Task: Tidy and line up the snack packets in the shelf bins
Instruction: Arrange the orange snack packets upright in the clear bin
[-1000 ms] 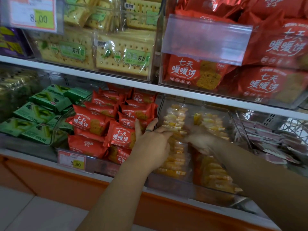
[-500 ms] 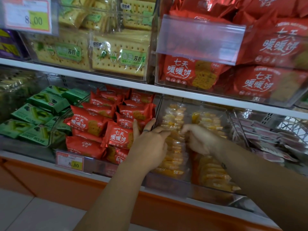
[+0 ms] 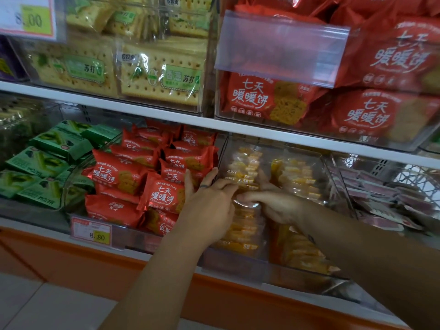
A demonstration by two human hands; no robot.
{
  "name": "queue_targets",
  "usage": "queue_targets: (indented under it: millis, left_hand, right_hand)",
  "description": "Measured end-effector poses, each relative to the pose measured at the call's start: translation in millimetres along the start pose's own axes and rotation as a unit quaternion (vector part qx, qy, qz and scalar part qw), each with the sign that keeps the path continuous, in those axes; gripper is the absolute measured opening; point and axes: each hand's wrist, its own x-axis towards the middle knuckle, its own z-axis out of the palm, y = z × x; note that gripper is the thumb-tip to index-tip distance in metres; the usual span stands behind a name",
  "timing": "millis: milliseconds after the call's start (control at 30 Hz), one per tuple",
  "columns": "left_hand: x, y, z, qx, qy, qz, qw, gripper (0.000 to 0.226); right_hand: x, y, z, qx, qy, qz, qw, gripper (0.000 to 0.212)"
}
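A clear bin [image 3: 333,177] on the lower shelf holds two rows of yellow snack packets [image 3: 297,177] standing on edge. My left hand [image 3: 209,208] rests against the left row, thumb and one finger raised along the bin's left wall and the other fingers bent onto the packet tops. My right hand [image 3: 273,206] reaches in from the right. Its fingers lie leftward across the front of a clear-wrapped yellow packet [image 3: 245,203], its thumb sits behind, and the fingertips touch my left hand. The packets under both hands are hidden.
Red snack packets [image 3: 147,177] fill the bin to the left, with green ones [image 3: 42,163] beyond. Pink packets [image 3: 381,196] lie in the bin on the right. The upper shelf [image 3: 166,117] carries cracker packs and large red packs. A price tag [image 3: 91,231] hangs at the front edge.
My right hand has slid left along the yellow row until its fingers meet my left hand. The left hand has barely moved.
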Motion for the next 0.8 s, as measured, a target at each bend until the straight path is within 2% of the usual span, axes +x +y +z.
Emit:
queue_targets:
  millis: [100,133,200,333,433,467,600,700,800]
  left_hand:
    - [-0.3,2.2,-0.7,0.01,-0.006,-0.003,1.0,0.048]
    - [-0.5,2.6,-1.1,0.01,-0.008,-0.004,1.0,0.048]
    - [0.2,2.9,-1.9,0.006,-0.007,-0.005,1.0,0.048]
    - [0.0,2.4,-1.9,0.007,-0.01,-0.004,1.0,0.047]
    - [0.0,1.9,-1.5,0.005,-0.012,-0.006,1.0,0.047]
    - [0.2,2.1,-1.5,0.003,-0.011,-0.005,1.0,0.047]
    - [1.2,3.3,-4.0,-0.017,-0.003,-0.01,1.0,0.046]
    - [-0.6,8.5,-7.2,-0.024,0.003,-0.008,1.0,0.045]
    - [-5.7,20.4,-8.1,-0.027,0.021,0.012,0.999,0.043]
  right_hand:
    - [-2.9,-3.2,2.0,-0.002,0.001,0.009,1.0,0.134]
    - [-3.2,-5.0,1.2,-0.01,0.002,0.012,1.0,0.125]
    - [-3.0,-11.3,0.2,-0.022,0.008,0.026,0.999,0.096]
    - [-3.0,-20.1,-1.6,-0.056,-0.004,0.051,0.997,0.122]
    - [1.2,-16.5,-10.9,-0.109,0.03,0.044,0.993,0.15]
    - [-3.1,-20.8,-9.7,-0.14,0.047,0.035,0.988,0.148]
    - [-30.4,-43.9,-13.0,-0.321,0.093,-0.042,0.942,0.09]
    - [-60.2,-53.2,-16.8,-0.361,0.098,-0.105,0.921,0.07]
    - [-98.0,-51.7,-23.7,-0.448,0.144,-0.167,0.866,0.044]
